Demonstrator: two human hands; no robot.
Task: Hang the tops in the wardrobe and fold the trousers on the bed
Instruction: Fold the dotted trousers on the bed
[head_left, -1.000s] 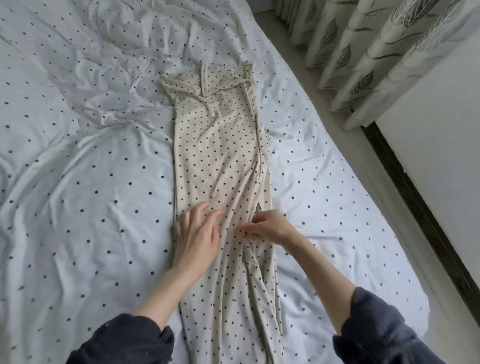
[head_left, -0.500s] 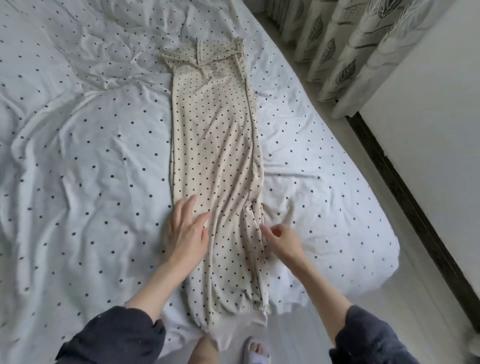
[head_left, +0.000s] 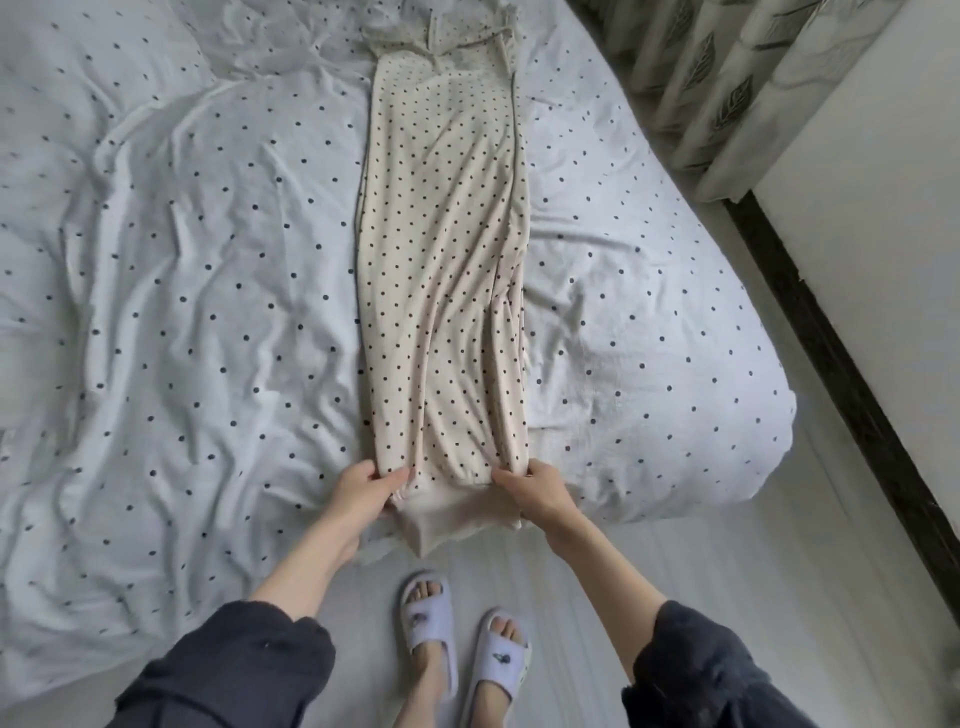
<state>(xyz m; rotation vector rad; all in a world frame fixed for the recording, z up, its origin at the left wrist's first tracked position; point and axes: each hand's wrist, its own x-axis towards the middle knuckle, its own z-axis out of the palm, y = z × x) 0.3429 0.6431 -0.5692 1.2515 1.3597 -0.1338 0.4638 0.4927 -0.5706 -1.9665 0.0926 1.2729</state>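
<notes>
Cream trousers (head_left: 441, 249) dotted with black lie lengthwise down the bed (head_left: 171, 291), folded leg on leg into one long strip, the waist at the far end and the plain cuffs at the near edge, where they hang a little over the side. The left hand (head_left: 363, 493) pinches the left corner of the cuffs, thumb on top and fingers curled under the cloth. The right hand (head_left: 535, 491) grips the right corner the same way, fingers closed on the fabric. Both forearms are bare, with dark sleeves (head_left: 228, 670) pushed up toward the elbows.

Under the trousers the white sheet, also dotted black, is rumpled, with deep creases on the left. On the pale floor (head_left: 727, 597) near the bed stand two feet in lilac slippers (head_left: 462, 639), toes pointing at the bed. To the right a white wall with a dark skirting board (head_left: 831, 364) runs away, and leaf-patterned curtains (head_left: 717, 73) hang at the far right.
</notes>
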